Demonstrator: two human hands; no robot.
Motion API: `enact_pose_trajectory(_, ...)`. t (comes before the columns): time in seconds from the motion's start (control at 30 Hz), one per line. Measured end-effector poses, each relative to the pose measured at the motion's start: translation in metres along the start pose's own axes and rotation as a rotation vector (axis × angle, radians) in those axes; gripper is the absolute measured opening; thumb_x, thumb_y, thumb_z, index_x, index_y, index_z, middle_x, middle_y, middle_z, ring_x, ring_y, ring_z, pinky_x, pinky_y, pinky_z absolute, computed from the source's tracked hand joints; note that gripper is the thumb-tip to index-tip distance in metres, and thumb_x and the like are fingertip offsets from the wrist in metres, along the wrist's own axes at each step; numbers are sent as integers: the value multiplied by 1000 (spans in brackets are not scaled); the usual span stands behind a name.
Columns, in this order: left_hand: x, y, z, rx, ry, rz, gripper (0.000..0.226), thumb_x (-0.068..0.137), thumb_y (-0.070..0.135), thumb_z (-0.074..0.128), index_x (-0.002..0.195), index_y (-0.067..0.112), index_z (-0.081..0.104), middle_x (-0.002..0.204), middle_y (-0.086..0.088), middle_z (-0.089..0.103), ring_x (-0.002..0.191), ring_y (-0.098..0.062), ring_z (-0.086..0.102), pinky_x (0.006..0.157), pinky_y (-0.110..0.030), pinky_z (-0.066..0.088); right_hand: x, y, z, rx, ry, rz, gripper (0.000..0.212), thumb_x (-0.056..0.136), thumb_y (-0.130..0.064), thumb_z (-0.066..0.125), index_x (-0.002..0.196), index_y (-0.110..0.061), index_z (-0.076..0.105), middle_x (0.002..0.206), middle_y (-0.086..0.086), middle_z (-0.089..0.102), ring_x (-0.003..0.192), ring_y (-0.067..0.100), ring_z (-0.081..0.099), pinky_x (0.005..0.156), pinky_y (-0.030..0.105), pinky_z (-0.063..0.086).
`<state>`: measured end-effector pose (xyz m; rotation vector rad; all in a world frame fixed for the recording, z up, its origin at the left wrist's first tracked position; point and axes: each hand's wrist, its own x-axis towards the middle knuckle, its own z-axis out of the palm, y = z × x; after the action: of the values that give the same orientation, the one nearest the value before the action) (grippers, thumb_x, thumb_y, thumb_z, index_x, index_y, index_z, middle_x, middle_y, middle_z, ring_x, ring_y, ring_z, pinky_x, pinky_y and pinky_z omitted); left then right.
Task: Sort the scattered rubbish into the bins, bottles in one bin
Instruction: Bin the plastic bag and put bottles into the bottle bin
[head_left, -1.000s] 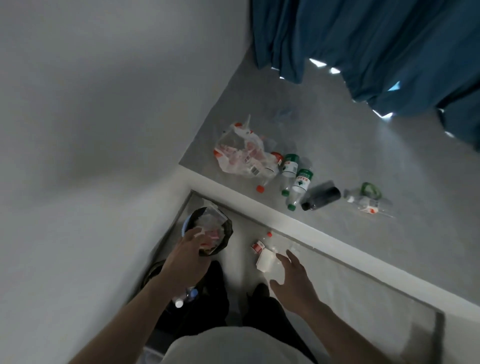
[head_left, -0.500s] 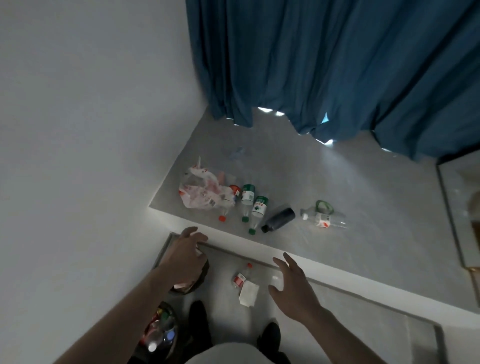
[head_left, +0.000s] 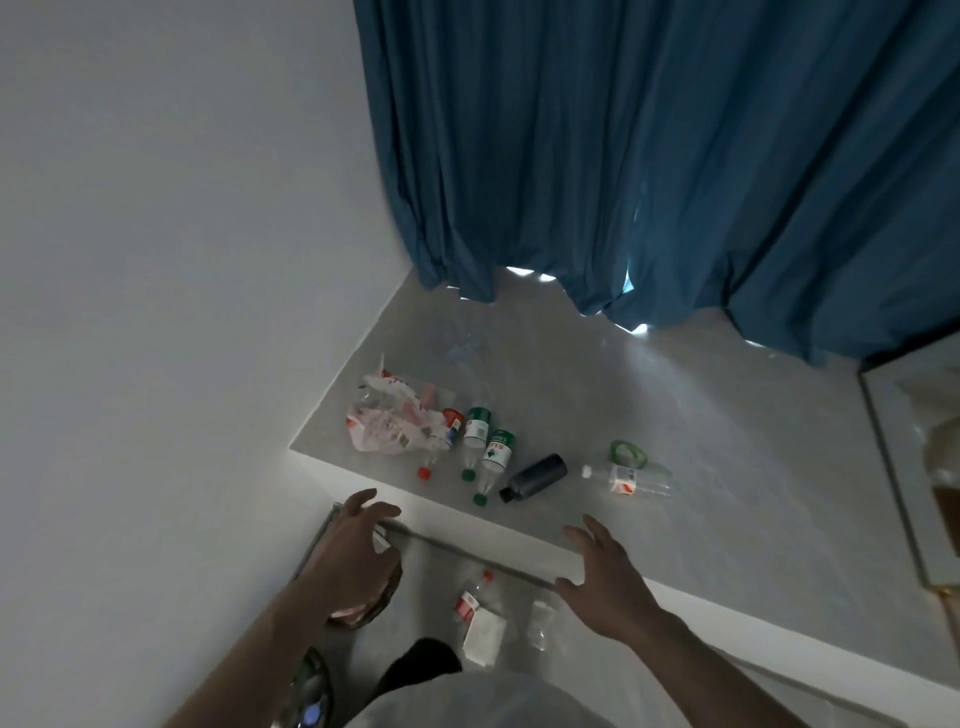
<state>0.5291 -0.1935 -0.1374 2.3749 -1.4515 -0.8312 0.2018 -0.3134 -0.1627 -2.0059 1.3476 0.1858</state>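
**binwatcher:** ok what've the hands got right now?

**me:** Nothing in the right hand (head_left: 608, 582). That grip is wide open, fingers spread, hovering palm-down over the lower floor next to the white step edge (head_left: 519, 535). The left hand (head_left: 353, 561) is over the dark-lined bin (head_left: 384, 597) by the wall. Its fingers are loosely bent over the bin's mouth and there's something whitish (head_left: 381, 540) just under the fingertips. I can't tell if that grip actually holds it or is only resting on it.

**binwatcher:** and the rubbish?

**me:** Most of it is up on the raised floor beyond both grips. Straight ahead of the left one there's a crumpled red-and-white plastic bag (head_left: 387, 423), and touching its right side is a red-capped bottle (head_left: 439, 447). Then come two green-label bottles (head_left: 485, 447) side by side, caps pointing back toward me. Ahead of the right grip lies a dark bottle (head_left: 535, 477) on its side, and further right is a clear bottle (head_left: 631, 479) with a green tape-looking ring (head_left: 628, 453) just behind it.

**binwatcher:** anything closer?

**me:** Yep, between the two grips, down on the lower floor: a small red-capped bottle (head_left: 474, 597), white crumpled paper (head_left: 484, 635) touching it, and a clear plastic scrap (head_left: 540, 618) just under the right grip. A second bin (head_left: 311, 691) with bottles in it sits below the left forearm, mostly cut off.
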Motion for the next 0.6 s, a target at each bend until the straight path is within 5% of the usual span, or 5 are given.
enact_pose_trajectory(0.37,83,-36,-25,14,-93,-79,49,84,28,68,132,33,58,157,0,31,140,-20,43,114,-36,36,59,-33,-5,20,-29,86,71,94,-41,60,156,-30,27,167,-7,3,151,22,19,117,36,33)
enact_pose_trajectory(0.47,131,-53,-33,4,-181,-118,48,82,33,66,129,36,58,157,2,32,122,-20,59,107,-40,45,82,-54,-4,26,-32,112,70,95,-42,61,155,-30,28,167,-6,5,151,24,20,116,38,34)
enact_pose_trajectory(0.6,202,-69,-36,6,-280,-157,49,83,25,67,131,27,58,158,0,22,115,-22,61,93,-28,49,111,-76,-5,10,-19,171,68,94,-43,61,154,-31,31,167,-6,7,150,23,22,114,38,35)
